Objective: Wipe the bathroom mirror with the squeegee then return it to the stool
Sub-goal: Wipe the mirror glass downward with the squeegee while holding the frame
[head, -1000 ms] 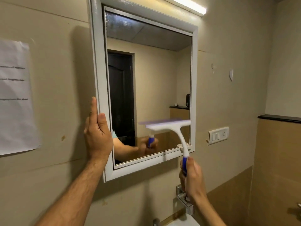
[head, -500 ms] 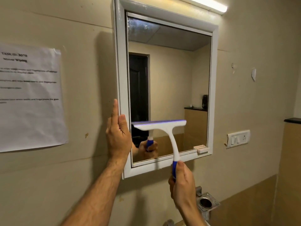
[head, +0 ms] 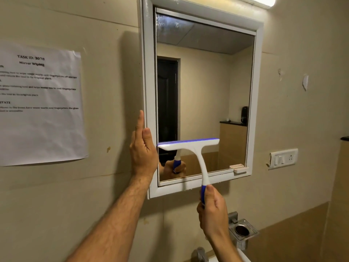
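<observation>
A white-framed mirror (head: 204,95) hangs on the beige wall. My right hand (head: 213,212) grips the blue handle of a white squeegee (head: 190,146). Its blade lies level against the lower left part of the glass, and its left end reaches the frame's inner left edge. My left hand (head: 142,148) rests flat with straight fingers on the outer left side of the mirror frame. The glass near the top left corner looks streaked and wet. The stool is not in view.
A printed paper sheet (head: 39,103) is taped to the wall at left. A switch plate (head: 282,158) sits right of the mirror. Below it a metal cup holder (head: 242,231) juts from the wall, and a tap (head: 198,255) and white basin edge show at the bottom.
The squeegee blade has slid left across the lower glass, from the right side to the left edge. My view has turned left. My left hand stays on the frame.
</observation>
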